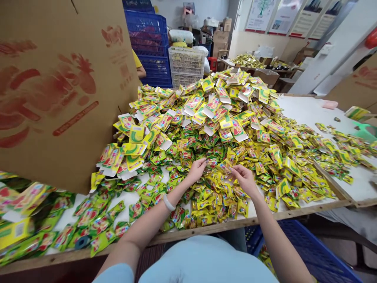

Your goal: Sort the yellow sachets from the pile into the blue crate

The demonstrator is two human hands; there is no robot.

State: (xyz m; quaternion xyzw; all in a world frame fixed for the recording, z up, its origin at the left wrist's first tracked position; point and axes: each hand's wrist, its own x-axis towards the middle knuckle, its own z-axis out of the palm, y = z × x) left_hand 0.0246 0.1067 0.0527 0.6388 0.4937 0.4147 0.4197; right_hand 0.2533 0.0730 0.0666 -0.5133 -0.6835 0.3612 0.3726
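Note:
My left hand (198,170), with a pale bangle at its wrist, is closed in a pinch at the edge of a small green candy packet (211,162) with a watermelon print. Opposite it, the fingers of my right hand (244,179) are pinched at a yellow candy packet (226,165). Both hands are over a thick spread of loose packets, green ones (153,190) mostly to the left and yellow ones (218,206) in front. Behind them rises a heap of small yellow cartons (212,106), many with white flaps sticking out.
A big brown cardboard box (59,149) stands at the left. A wooden rim (188,234) edges the white table (297,112). Blue crates (150,43) and a white crate (187,61) are stacked behind. Another person's arm (140,71) shows beside the box. Below the table is a blue crate (312,251).

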